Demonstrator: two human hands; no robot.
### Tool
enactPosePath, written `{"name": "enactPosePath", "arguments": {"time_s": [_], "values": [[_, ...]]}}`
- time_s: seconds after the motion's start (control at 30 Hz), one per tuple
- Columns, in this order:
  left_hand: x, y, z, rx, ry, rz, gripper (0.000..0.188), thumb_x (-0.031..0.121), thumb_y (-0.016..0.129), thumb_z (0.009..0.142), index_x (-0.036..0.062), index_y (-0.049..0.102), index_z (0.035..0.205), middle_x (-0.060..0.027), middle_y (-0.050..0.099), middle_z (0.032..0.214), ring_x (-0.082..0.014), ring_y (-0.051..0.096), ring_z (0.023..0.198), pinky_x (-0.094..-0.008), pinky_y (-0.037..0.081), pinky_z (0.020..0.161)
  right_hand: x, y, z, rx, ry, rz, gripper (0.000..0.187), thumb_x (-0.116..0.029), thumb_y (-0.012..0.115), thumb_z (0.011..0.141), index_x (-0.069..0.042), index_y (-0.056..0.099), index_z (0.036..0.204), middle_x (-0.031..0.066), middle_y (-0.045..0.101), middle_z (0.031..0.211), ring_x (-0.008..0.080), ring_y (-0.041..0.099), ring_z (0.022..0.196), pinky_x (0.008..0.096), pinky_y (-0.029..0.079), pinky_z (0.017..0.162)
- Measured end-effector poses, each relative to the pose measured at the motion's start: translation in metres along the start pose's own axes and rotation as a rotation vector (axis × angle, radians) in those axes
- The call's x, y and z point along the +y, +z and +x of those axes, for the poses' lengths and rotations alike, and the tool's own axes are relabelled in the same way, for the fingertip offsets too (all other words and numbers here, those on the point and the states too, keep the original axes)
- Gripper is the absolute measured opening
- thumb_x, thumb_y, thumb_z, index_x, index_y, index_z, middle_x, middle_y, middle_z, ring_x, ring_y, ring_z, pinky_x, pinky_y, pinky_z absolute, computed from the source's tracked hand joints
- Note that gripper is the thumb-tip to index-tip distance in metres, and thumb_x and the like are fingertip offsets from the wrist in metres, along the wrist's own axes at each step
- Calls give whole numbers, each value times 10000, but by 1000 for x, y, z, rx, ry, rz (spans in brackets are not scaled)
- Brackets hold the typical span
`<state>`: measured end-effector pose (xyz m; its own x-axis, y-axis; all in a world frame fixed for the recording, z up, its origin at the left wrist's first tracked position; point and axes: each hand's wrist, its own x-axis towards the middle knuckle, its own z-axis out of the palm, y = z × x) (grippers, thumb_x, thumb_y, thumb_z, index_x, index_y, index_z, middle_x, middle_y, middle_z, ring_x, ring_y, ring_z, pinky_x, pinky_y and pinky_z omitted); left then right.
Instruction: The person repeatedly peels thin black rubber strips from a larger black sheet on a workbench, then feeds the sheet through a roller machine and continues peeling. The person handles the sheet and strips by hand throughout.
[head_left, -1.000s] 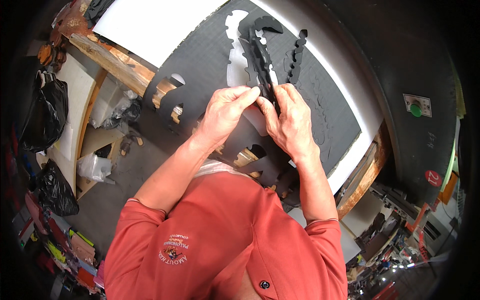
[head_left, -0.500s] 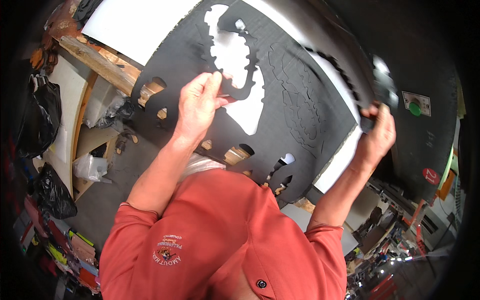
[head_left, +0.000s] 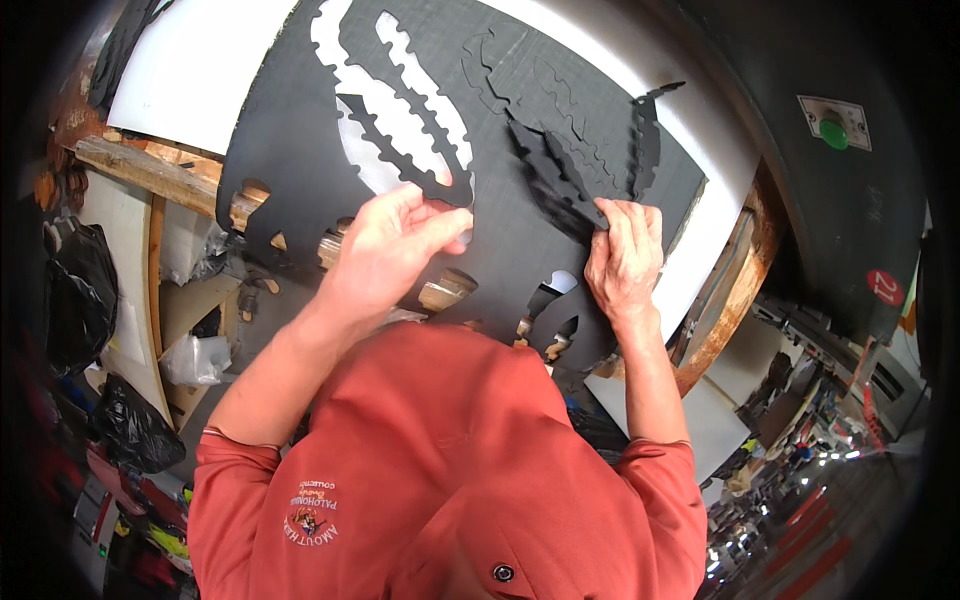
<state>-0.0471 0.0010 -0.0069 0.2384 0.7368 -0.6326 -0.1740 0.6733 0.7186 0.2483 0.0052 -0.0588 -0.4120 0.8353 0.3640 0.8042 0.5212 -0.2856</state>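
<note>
My left hand (head_left: 395,235) pinches the bend of a black, U-shaped cut piece (head_left: 445,191) with notched edges, between thumb and fingers. That piece lies over white openings in a large black sheet (head_left: 280,150) of flat material. My right hand (head_left: 627,255) has its fingers closed on the end of another black notched piece (head_left: 545,165), which fans out in two arms and is partly blurred by motion. Beneath this second piece, thin cut outlines (head_left: 565,85) run across the sheet. Several cut-out holes (head_left: 448,290) line the sheet's near edge.
A white board (head_left: 180,85) lies under the sheet. Wooden beams (head_left: 150,165) frame the left side. At the right stands a dark machine panel (head_left: 800,60) with a green button (head_left: 833,130). Black plastic bags (head_left: 80,290) hang at the far left.
My right hand has come left and inward from beside the machine panel, bringing its notched piece over the sheet. My left hand has lowered slightly, still holding its piece. The view has shifted.
</note>
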Motion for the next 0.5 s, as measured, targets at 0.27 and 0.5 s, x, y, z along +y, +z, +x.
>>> {"name": "enactPosePath", "arguments": {"time_s": [0.27, 0.5], "values": [[18, 14, 40, -135, -184, 222, 394, 260, 794, 964, -107, 649, 962, -96, 655, 869, -164, 644, 693, -340, 615, 724, 6, 1, -4, 11, -15, 55, 376, 52, 717, 790, 18, 680, 1162, 161, 664, 1032, 334, 587, 896, 419, 500, 795], [3, 15, 62, -288, -260, -236, 322, 195, 753, 1017, 2, 698, 1269, -76, 733, 1144, -196, 725, 939, -358, 655, 655, 7, -3, 0, -27, -79, 54, 444, -211, 876, 771, 4, 694, 1113, 123, 652, 996, 313, 577, 861, 398, 502, 770]]}}
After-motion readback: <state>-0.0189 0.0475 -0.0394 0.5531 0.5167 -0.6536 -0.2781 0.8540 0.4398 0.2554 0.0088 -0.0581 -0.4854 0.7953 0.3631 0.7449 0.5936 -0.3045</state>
